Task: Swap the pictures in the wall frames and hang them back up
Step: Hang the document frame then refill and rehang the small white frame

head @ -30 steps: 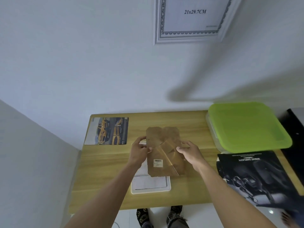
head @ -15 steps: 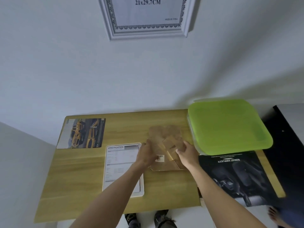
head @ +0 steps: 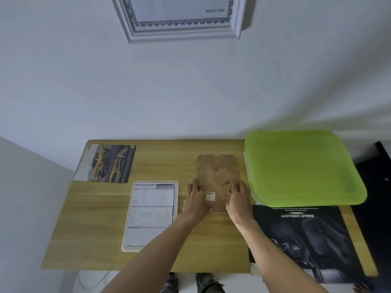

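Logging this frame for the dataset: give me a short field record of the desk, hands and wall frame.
surface: wooden table
left hand: flat on the brown backing board, near-left edge
right hand: flat on the board, near-right edge
board: lying on the table, barcode sticker up
white frame: flat on the table, specification sheet showing
car photo: far-left corner
dark poster: near right
green-lidded box: far right
wall frame: hanging

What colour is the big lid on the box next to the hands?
Bright lime green: the lid shows plainly in the head view.
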`<state>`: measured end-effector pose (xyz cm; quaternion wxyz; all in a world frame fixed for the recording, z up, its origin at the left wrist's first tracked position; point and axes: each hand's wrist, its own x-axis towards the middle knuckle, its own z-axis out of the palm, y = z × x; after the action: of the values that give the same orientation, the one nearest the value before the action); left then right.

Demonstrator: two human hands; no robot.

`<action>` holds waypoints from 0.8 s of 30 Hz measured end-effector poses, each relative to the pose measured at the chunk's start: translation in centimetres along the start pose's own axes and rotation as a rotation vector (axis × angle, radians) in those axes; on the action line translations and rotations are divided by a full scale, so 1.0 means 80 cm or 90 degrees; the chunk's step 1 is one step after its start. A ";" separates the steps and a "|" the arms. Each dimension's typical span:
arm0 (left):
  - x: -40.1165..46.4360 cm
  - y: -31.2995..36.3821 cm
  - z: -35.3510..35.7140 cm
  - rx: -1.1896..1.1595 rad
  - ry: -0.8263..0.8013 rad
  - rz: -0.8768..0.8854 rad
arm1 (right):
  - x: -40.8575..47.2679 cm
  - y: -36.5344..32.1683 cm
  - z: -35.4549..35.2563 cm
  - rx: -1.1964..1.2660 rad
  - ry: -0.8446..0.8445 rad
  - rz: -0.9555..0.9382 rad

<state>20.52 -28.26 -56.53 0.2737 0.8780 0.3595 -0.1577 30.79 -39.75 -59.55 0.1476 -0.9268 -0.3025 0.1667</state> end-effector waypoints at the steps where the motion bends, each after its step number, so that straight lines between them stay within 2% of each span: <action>1: 0.001 0.000 0.001 0.012 -0.001 0.002 | 0.000 0.002 0.001 -0.008 0.010 -0.005; 10: 0.006 -0.002 0.004 0.048 -0.025 0.012 | -0.002 0.005 0.007 -0.027 0.041 -0.017; 15: 0.003 -0.010 -0.003 -0.011 -0.015 0.036 | -0.004 0.001 0.006 -0.047 0.042 -0.033; 20: -0.028 -0.058 -0.032 -0.103 0.110 0.052 | -0.024 -0.026 0.004 -0.126 0.128 -0.147; 24: -0.061 -0.131 -0.048 -0.142 0.244 0.016 | -0.050 -0.082 0.015 -0.060 0.103 -0.227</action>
<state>9.94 -22.43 -54.95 0.2978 0.8606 0.4093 0.0560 23.88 -36.89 -57.30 0.1550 -0.8746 -0.4568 0.0486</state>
